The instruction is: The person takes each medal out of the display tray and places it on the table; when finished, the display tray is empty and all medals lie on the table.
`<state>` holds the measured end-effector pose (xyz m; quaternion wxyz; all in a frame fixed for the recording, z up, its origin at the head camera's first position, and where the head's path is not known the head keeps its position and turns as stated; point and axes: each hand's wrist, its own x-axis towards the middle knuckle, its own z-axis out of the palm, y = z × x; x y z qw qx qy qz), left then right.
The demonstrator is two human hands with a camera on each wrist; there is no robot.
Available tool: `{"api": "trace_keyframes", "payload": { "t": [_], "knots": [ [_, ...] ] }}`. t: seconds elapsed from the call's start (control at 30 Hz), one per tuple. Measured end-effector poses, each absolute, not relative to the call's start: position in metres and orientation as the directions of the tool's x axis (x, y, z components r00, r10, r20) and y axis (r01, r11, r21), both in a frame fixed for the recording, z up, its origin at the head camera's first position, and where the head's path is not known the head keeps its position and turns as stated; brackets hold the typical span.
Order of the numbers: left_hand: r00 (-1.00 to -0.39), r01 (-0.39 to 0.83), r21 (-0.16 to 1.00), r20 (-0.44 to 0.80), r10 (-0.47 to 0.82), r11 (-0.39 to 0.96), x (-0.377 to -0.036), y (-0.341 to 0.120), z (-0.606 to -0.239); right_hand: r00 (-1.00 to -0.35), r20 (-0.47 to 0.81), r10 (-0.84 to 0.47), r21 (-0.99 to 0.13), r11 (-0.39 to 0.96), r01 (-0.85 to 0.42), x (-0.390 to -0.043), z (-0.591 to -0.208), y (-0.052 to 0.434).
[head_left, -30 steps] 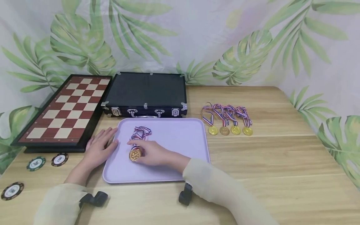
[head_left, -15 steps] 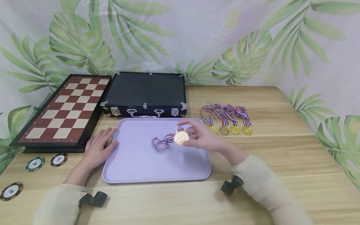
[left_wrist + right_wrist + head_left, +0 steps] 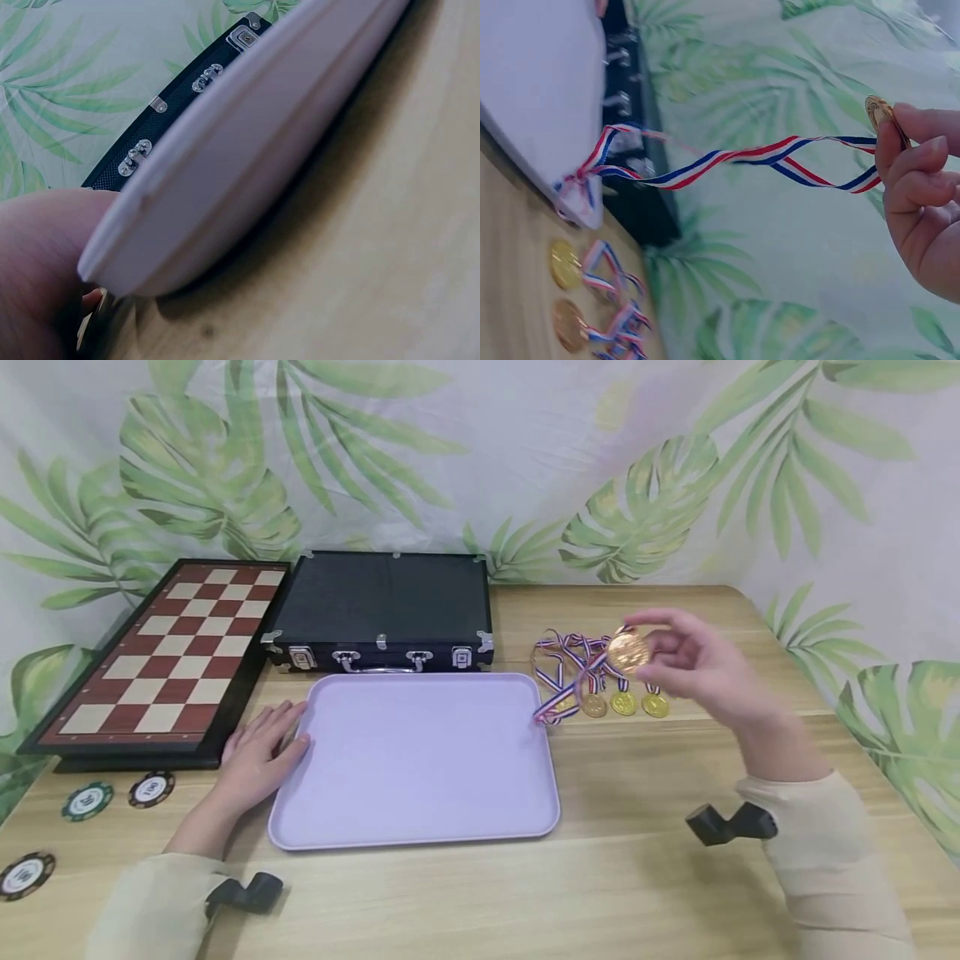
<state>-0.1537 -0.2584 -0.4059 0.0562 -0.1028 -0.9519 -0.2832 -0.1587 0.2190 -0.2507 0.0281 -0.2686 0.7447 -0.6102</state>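
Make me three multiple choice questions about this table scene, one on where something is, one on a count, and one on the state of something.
1. Where does the left hand rest?
A. On the chessboard
B. At the left edge of the lilac tray
C. On the black case

2. How many medals lie in the row on the table?
A. Two
B. Four
C. Six

3. What is the state of the black case?
A. Lid closed
B. Lid open
C. Standing on end

Answers:
1. B, its fingers lie against the tray rim.
2. B, four gold discs lie side by side, while a fifth medal is in the right hand.
3. A, it lies flat with the lid down on its latches.
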Motion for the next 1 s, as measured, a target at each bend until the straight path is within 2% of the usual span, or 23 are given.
{"api": "trace_keyframes", "payload": {
  "t": [0.2,0.37,0.5,0.67,0.83,1.0],
  "knots": [
    [-0.972,0.231,0.531,0.171,0.164,0.815,-0.154,-0.26,-0.405,-0.809,0.452,-0.375,-0.892,-0.183,-0.414,-0.155,-0.233,0.257],
    [-0.973,0.227,0.527,0.165,0.163,0.819,-0.155,-0.261,-0.404,-0.83,0.452,-0.326,-0.886,-0.271,-0.375,-0.159,-0.226,0.285],
    [-0.973,0.226,0.528,0.164,0.163,0.818,-0.155,-0.261,-0.404,-0.896,0.377,-0.233,-0.917,-0.228,-0.327,-0.17,-0.228,0.304],
    [-0.973,0.226,0.527,0.169,0.159,0.819,-0.155,-0.262,-0.403,-0.989,0.127,-0.07,-0.985,-0.126,-0.118,-0.198,-0.237,0.325],
    [-0.973,0.225,0.531,0.162,0.163,0.817,-0.154,-0.261,-0.404,-0.999,-0.029,0.038,-0.997,-0.076,0.026,-0.233,-0.245,0.335],
    [-0.975,0.221,0.529,0.152,0.165,0.819,-0.154,-0.26,-0.406,-0.993,-0.059,0.104,-0.996,-0.08,0.05,-0.255,-0.248,0.337]
  ]
}}
